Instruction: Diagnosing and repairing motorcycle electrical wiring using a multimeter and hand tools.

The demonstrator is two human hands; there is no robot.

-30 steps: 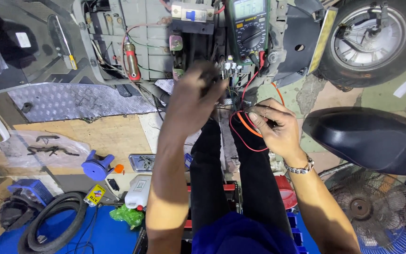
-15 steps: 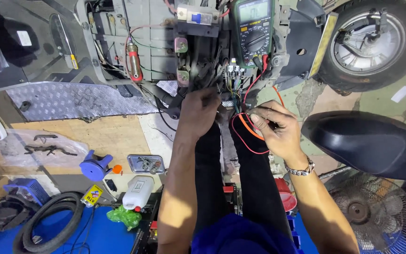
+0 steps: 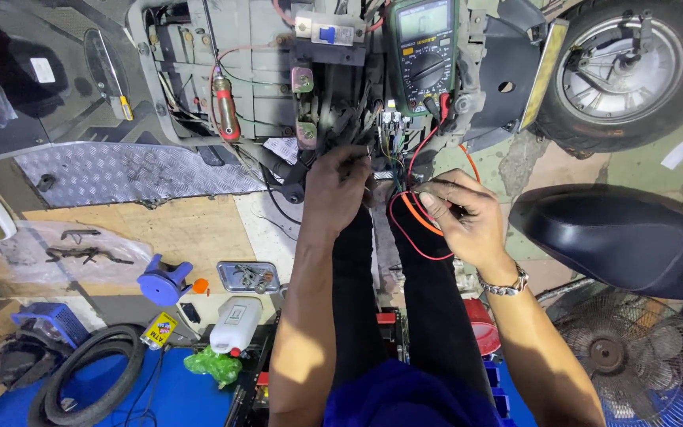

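Since the earlier frames the left hand (image 3: pixel 341 186) has dropped from high in the black wire bundle (image 3: pixel 349 126) to its lower end, at 9 o'clock from the right hand; the work has shifted to the loose leads below the scooter's open bay. Left fingers curl closed around dark wires; exactly which wire, cannot tell. The right hand (image 3: pixel 460 217) has held its place, thumb and forefinger pinched shut on a thin red test lead (image 3: pixel 406 237) that loops down over the knee and runs up toward 12 o'clock to the green-cased digital multimeter (image 3: pixel 424 51) propped in the frame. Counts: one meter, one steel-banded wristwatch (image 3: pixel 506 285) on the right wrist, one black scooter seat (image 3: pixel 618 237) at 3 o'clock, one rear wheel (image 3: pixel 634 67) at 1 o'clock, one white plastic jug (image 3: pixel 235 324) at 7 o'clock.
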